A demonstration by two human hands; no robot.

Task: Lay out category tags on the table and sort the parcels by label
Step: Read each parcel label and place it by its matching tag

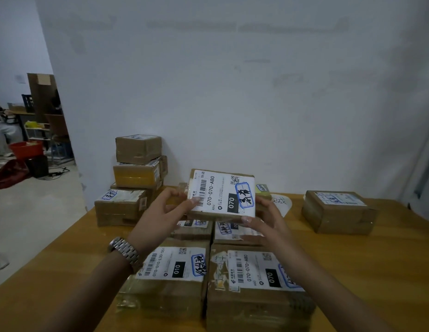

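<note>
I hold a flat cardboard parcel (222,194) above the table, its white label reading 070-070-A80 with blue-framed handwriting. My left hand (165,212) grips its left edge, thumb on the label. My right hand (263,218) grips its near right corner. Below it lie two small parcels (196,227), partly hidden. Nearest me sit a parcel labelled 010 (170,279) and one labelled 070 (254,283). A white tag with handwriting (281,202) lies on the table behind my right hand.
A stack of three parcels (138,164) stands at the back left against the wall, with another parcel (120,207) in front of it. A lone parcel (338,212) sits at the right. The wooden table (376,271) shows bare wood on the right. The floor lies to the left.
</note>
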